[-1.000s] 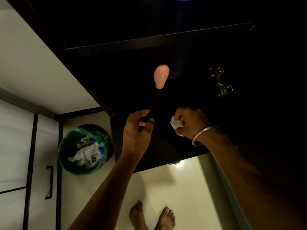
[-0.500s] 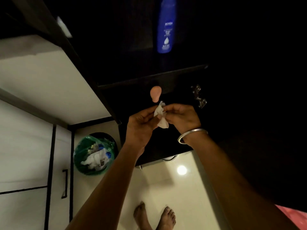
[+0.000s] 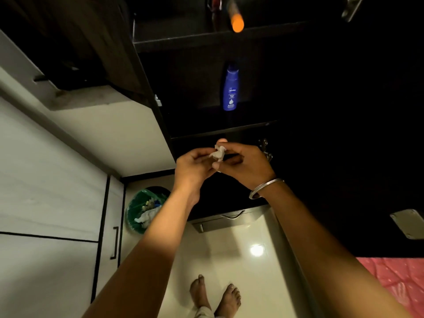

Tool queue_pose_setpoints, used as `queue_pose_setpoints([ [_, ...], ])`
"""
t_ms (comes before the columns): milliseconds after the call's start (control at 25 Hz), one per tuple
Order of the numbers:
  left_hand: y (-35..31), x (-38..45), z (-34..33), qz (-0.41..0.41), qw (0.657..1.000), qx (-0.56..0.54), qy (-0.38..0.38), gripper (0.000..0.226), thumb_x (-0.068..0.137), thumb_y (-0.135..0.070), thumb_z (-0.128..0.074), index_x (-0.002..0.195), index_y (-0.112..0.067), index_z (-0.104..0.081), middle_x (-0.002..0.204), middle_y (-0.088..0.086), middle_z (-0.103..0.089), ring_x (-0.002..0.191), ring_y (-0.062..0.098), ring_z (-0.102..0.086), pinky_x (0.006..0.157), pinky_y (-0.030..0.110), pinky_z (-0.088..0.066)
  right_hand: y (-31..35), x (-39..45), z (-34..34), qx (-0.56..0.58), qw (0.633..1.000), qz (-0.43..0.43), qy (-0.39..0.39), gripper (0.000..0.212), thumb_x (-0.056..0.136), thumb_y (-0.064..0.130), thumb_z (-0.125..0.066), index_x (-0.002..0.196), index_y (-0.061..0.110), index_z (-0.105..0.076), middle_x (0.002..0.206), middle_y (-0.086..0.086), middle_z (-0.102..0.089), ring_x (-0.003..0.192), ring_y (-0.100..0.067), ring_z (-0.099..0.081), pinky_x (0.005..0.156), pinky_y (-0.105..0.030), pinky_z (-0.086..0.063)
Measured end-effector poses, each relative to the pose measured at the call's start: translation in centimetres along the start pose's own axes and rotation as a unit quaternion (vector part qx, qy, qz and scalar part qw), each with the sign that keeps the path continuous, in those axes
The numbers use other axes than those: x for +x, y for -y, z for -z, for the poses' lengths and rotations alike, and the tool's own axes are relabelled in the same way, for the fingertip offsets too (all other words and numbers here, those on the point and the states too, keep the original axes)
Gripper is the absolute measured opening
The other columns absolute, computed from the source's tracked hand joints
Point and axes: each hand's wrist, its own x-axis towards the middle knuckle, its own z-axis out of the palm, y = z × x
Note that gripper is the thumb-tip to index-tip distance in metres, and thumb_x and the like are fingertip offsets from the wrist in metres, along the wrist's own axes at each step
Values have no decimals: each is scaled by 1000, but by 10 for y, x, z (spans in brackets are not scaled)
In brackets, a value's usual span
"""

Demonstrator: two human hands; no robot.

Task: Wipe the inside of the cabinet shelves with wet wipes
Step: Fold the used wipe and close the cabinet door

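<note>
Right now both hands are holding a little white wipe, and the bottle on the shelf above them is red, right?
Not quite. The head view shows the bottle is blue, not red. The rest holds: the left hand and right hand both pinch the little white wipe, below that shelf.

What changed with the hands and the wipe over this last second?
The left hand came over and took hold of the wet wipe, which the right hand alone held crumpled before. Both now pinch it between them. The blue bottle stays on its shelf.
</note>
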Motion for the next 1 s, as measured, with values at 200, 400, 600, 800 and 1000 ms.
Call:
queue_pose_setpoints([
  [200, -18, -16, 8, -3, 998, -5, -55, 10, 86, -3, -75, 93, -9, -71, 86, 9, -77, 79, 18, -74, 72, 25, -61, 10, 4, -11, -38, 998, 46, -31, 35, 76, 5, -80, 110, 12, -72, 101, -3, -73, 88, -10, -72, 81, -28, -58],
  [400, -16, -18, 51, 4, 995, -4, -102, 15, 91, -14, -72, 103, -5, -73, 86, 8, -75, 64, 10, -69, 63, 22, -59, 13, 13, -46, -15, 999, -27, -28, 12, 84, 9, -74, 95, 11, -74, 92, -12, -69, 76, -15, -71, 59, -24, -58],
  [600, 10, -21, 145, -22, 971, 116, -209, 15, 97, -14, -59, 92, -22, -70, 92, 1, -73, 63, 10, -64, 55, 18, -50, 7, 13, -114, -66, 995, -74, 16, 6, 83, 6, -72, 86, 11, -70, 75, -8, -69, 68, -21, -68, 61, -34, -60],
  [800, 37, -21, 241, -2, 915, 311, -258, 12, 89, -26, -68, 101, -27, -71, 100, -5, -73, 93, 18, -69, 88, 36, -57, -4, 25, -192, -251, 963, -65, 74, 9, 77, 15, -76, 86, 12, -73, 81, -8, -73, 80, -23, -69, 81, -34, -57],
  [1000, 43, -20, 299, 2, 899, 343, -271, 19, 90, -25, -67, 108, -24, -69, 110, -3, -71, 99, 19, -66, 89, 36, -55, 0, 46, -271, -342, 930, -74, 111, 14, 81, 22, -71, 91, 15, -76, 93, -15, -73, 92, -34, -68, 82, -35, -56],
])
